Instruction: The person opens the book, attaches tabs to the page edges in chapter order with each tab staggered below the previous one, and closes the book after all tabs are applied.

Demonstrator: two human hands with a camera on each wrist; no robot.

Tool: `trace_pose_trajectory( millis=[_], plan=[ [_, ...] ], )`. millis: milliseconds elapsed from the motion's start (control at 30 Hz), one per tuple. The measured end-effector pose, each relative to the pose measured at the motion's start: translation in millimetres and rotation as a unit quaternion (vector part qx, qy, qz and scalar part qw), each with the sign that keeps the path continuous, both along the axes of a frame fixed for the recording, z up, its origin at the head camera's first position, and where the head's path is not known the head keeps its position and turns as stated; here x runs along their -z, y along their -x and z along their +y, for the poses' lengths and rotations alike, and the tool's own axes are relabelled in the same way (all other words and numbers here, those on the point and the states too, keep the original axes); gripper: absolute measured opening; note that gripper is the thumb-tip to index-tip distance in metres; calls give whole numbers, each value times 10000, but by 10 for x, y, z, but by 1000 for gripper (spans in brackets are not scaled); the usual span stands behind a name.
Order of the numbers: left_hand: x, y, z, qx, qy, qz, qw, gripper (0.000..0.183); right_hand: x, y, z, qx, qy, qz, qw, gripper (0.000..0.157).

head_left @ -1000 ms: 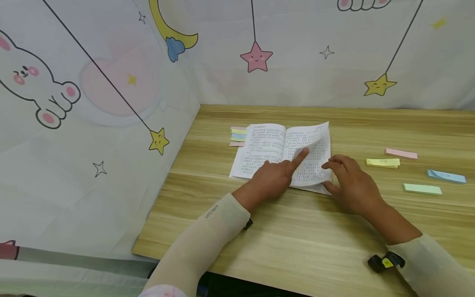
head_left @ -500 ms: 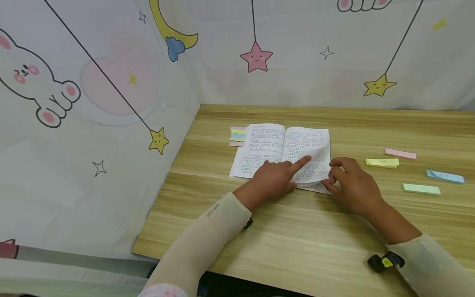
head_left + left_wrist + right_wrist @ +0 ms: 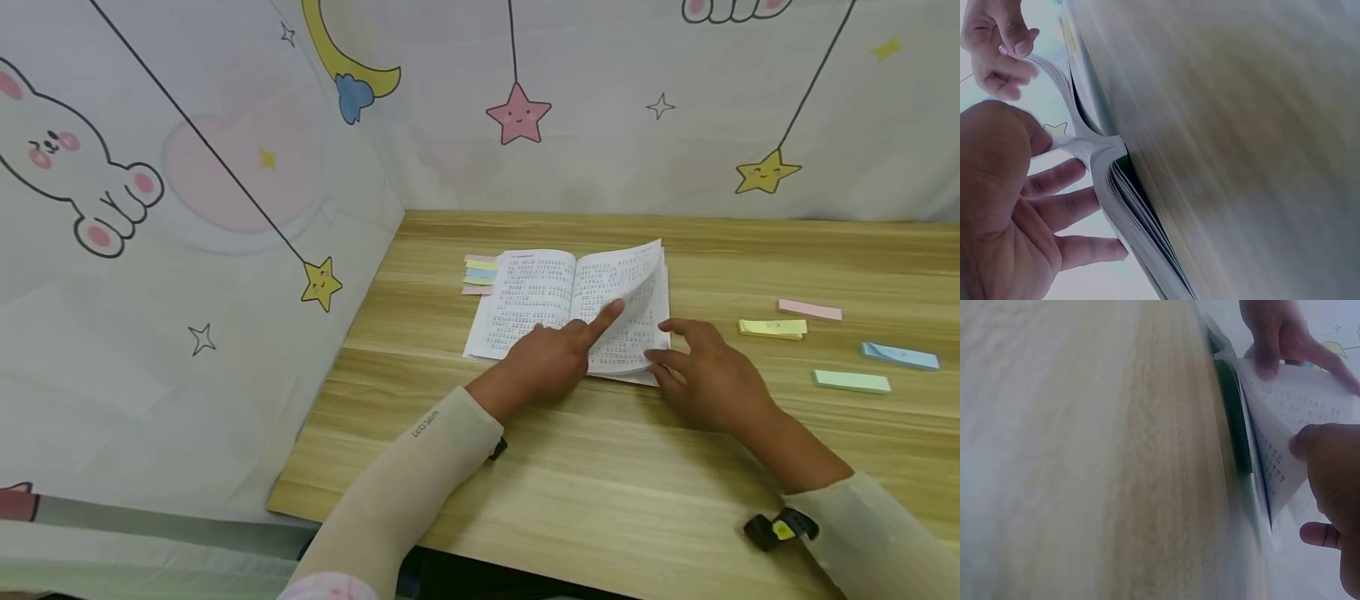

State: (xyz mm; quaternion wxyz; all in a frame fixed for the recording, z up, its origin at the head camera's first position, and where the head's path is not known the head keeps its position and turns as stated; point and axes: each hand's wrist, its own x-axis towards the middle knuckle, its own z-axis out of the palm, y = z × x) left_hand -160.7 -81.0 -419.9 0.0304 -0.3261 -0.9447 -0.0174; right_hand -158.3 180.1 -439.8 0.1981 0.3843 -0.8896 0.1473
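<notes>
An open book (image 3: 536, 287) of printed text lies on the table, several coloured index tabs (image 3: 480, 275) sticking out of its left edge. My left hand (image 3: 551, 358) rests across the book near the fold, index finger extended against a lifted right-hand page (image 3: 1279, 440). In the left wrist view, the other fingers (image 3: 1069, 206) of that hand lie fairly straight on the pages. My right hand (image 3: 712, 371) pinches the lower outer corner of the right-hand pages with its thumb, index finger raised. Part of a green cover (image 3: 1233, 419) shows underneath in the right wrist view.
To the right of the book lie pink (image 3: 810, 310), yellow (image 3: 772, 329), blue (image 3: 900, 356) and green (image 3: 852, 382) pads of index tabs. A cartoon-printed cloth wall (image 3: 600, 167) borders the wooden table (image 3: 585, 483) at the back and left.
The right fingers drew back and curled, then reached to the page corner again. The right-hand page dropped flatter, then lifted at its upper corner. My left index finger shifted slightly.
</notes>
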Motion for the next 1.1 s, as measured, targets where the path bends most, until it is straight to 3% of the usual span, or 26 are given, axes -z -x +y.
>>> trace_pose_trajectory(
  millis=[133,300,433,533,600,667,733,833,1100],
  plan=[
    [4,7,8,-39,47,-198,9998,85,18,10,-17,-190,8,13,9998,23],
    [-8,30,60,-197,440,-505,9976,53,-6,9,-32,-102,70,93,9999,21],
    [-19,39,77,-292,530,-601,9964,57,-32,-5,-42,45,94,-5,9999,23],
    [-12,35,56,-172,450,-305,9984,58,-50,-33,-57,428,233,-340,9982,37],
    [-4,28,35,-105,283,-131,9995,67,-61,-50,-66,735,385,-630,9946,45],
    [4,20,16,-60,103,-31,9999,81,-64,-53,-66,853,413,-664,9933,43],
    [13,12,-1,-57,-16,-22,10000,91,-55,-39,-58,711,332,-530,9955,35],
    [26,0,-15,-34,-78,-47,10000,91,-15,-5,-34,296,99,-119,9994,22],
    [-3,12,40,-5,-146,-277,9995,84,8,20,-27,56,175,52,9998,16]
  ],
)
